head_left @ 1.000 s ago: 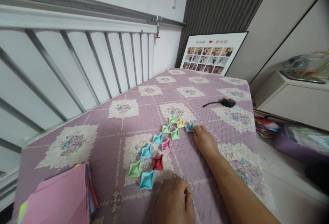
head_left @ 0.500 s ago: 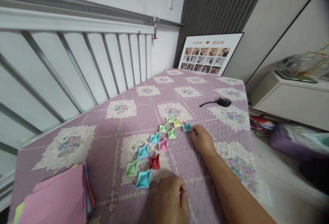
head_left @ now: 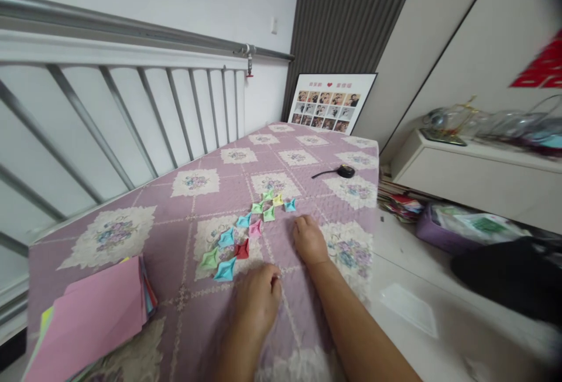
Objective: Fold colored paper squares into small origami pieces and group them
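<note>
Head view. Folded paper pieces (head_left: pixel 255 229), eleven (four green, four blue, one yellow, one pink, one red), are laid in a slanting double row about the centre of the frame, on a floral cloth (head_left: pixel 173 215). Right hand (head_left: pixel 310 240), right of centre: rested on the cloth, fingers curled, near but apart from the end blue piece (head_left: pixel 290 205); whether anything is grasped cannot be told. Left hand (head_left: pixel 261 295), lower centre: fingers bent inward, placed near the lowest blue piece (head_left: pixel 225 269); grip likewise hidden. Paper stack (head_left: pixel 99 309), pink uppermost, is kept lower left. Black object (head_left: pixel 346 171), with strap, is placed right of upper centre. Photo board (head_left: pixel 331 104) is stood upper centre.
</note>
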Motion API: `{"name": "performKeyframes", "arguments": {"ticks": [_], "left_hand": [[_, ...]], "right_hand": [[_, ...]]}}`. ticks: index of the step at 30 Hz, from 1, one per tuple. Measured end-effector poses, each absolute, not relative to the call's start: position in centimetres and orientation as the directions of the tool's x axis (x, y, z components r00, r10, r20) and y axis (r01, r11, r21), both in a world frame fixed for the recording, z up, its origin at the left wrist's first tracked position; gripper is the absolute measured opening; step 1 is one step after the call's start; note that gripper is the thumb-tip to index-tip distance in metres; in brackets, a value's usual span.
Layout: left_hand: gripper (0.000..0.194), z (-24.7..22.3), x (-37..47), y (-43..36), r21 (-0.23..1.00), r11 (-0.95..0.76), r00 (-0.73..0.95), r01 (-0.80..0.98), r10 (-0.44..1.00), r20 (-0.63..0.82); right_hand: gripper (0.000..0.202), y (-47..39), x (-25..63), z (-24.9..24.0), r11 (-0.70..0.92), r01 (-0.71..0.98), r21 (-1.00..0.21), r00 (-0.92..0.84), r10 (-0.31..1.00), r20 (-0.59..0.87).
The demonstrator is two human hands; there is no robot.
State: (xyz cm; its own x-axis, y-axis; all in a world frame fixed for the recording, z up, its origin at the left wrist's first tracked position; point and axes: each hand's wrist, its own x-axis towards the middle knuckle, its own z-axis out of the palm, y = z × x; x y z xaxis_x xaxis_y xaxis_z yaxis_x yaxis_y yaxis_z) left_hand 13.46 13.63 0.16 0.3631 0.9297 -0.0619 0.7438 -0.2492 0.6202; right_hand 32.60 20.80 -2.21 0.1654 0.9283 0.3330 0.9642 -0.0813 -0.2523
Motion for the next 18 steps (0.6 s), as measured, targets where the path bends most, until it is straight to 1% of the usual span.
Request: {"name": "performKeyframes", "arguments": {"ticks": [4, 7, 8, 10, 12, 16, 18], "left_hand": [[0.021, 0.1, 13.2, 12.6, 0.612, -0.303, 0.350, 0.731, 0.936, 0.045], [0.033, -0.1, 13.1, 10.2, 0.599, -0.362, 0.299, 0.714, 0.932, 0.207], [0.037, -0.2, 13.1, 9.0, 0.585, -0.398, 0.304, 0.706, 0.917, 0.258], [0.044, -0.4, 13.1, 5.8, 0.556, -0.494, 0.383, 0.668, 0.869, 0.312], [0.048, -0.7, 12.9, 2.2, 0.532, -0.565, 0.466, 0.631, 0.824, 0.323], [0.058, -1.5, 11.3, -4.1, 0.508, -0.558, 0.484, 0.656, 0.828, 0.284], [0.060, -1.7, 10.2, -6.5, 0.482, -0.584, 0.513, 0.653, 0.809, 0.286]], "right_hand": [[0.028, 16.3, 29.5, -1.6, -0.093, 0.969, -0.229, 0.151, 0.956, 0.250], [0.031, 12.9, 27.1, -1.5, -0.117, 0.966, -0.231, 0.162, 0.969, 0.188], [0.033, 11.9, 26.3, -1.5, -0.121, 0.965, -0.233, 0.163, 0.972, 0.169], [0.035, 10.1, 24.8, -1.7, -0.119, 0.963, -0.242, 0.151, 0.981, 0.121], [0.038, 8.5, 23.4, -1.7, -0.129, 0.959, -0.254, 0.154, 0.985, 0.080], [0.042, 5.0, 20.5, -1.5, -0.104, 0.957, -0.270, 0.130, 0.988, 0.081], [0.043, 3.3, 19.1, -1.3, -0.078, 0.958, -0.276, 0.108, 0.990, 0.095]]}}
